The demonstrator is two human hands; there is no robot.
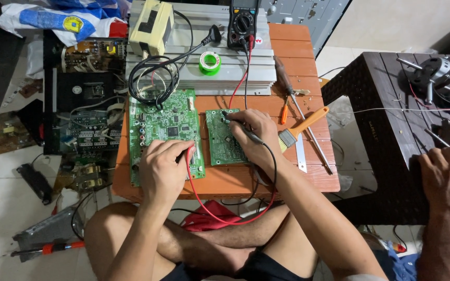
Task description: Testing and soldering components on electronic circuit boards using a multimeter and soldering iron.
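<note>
Two green circuit boards lie on an orange wooden table (pixel 298 57). My left hand (pixel 163 170) rests on the larger board (pixel 163 125) and pinches a red test probe (pixel 189 155) whose red lead loops down past my crossed legs. My right hand (pixel 253 135) lies over the smaller board (pixel 221 138) and holds a black test probe (pixel 235 123), its tip near the board's upper edge. Both leads run up to a black multimeter (pixel 242 23) at the back of the table.
An orange-handled brush (pixel 302 126), screwdrivers (pixel 286 78), a green solder spool (pixel 210 61), a cream box (pixel 152 21) and black coiled cable (pixel 154 78) share the table. Open electronics (pixel 82 112) clutter the floor at left. Another person's hand (pixel 446 179) rests on a dark stool (pixel 381 104) at right.
</note>
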